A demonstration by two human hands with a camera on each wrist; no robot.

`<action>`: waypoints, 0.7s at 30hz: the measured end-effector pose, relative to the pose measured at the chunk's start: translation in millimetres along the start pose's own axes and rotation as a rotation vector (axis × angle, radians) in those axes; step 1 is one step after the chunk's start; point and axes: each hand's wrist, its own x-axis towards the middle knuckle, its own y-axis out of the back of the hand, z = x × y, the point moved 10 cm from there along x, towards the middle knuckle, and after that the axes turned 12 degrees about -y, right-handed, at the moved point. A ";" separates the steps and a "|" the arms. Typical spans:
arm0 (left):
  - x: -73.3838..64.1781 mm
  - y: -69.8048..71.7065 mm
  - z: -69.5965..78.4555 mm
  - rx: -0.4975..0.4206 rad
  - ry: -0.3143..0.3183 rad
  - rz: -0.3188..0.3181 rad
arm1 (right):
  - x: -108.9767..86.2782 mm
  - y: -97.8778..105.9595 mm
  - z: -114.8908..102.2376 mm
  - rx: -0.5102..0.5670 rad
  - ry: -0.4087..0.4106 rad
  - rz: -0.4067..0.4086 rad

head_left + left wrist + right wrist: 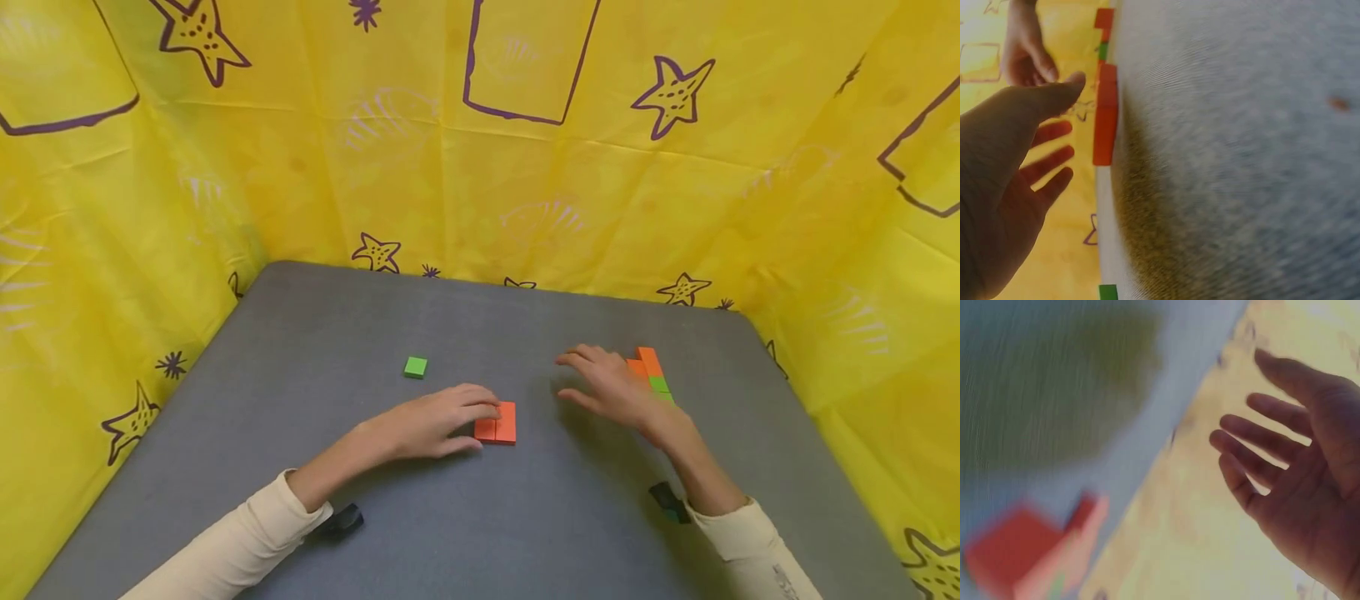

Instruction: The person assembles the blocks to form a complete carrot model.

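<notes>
Two flat orange-red blocks (506, 423) lie side by side on the grey table. My left hand (438, 421) hovers over them with fingers loosely extended, its fingertips overlapping them in the head view; the left wrist view shows the palm holding nothing, beside the orange-red blocks (1105, 134). Further right, my right hand (611, 387) is raised above the table, fingers spread and holding nothing. It partly hides a cluster of orange blocks (649, 362) and green blocks (659, 384). In the right wrist view that cluster's red-orange block (1016, 547) looks blurred below the spread fingers.
A single green block (416, 367) lies on the table (337, 333), beyond the left hand. Yellow cloth (480, 192) printed with starfish and fish encloses the table at the back and sides. A black device (343, 522) sits under the left wrist, another (667, 502) by the right.
</notes>
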 end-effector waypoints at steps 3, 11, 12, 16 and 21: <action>1.8 -7.3 9.1 0.039 -0.079 -0.047 | -9.0 21.0 39.8 -0.010 -0.039 0.011; -0.2 -15.9 11.6 0.058 -0.068 -0.117 | -15.1 25.7 124.6 0.034 -0.133 -0.123; -0.2 -16.2 12.0 0.059 -0.069 -0.114 | -15.0 22.6 129.5 0.028 -0.122 -0.130; 1.1 -16.3 14.4 0.071 -0.095 -0.099 | -19.6 0.8 146.6 0.016 -0.142 -0.229; 4.0 -12.7 16.6 0.080 -0.111 -0.108 | -24.8 -9.5 168.8 0.001 -0.257 -0.286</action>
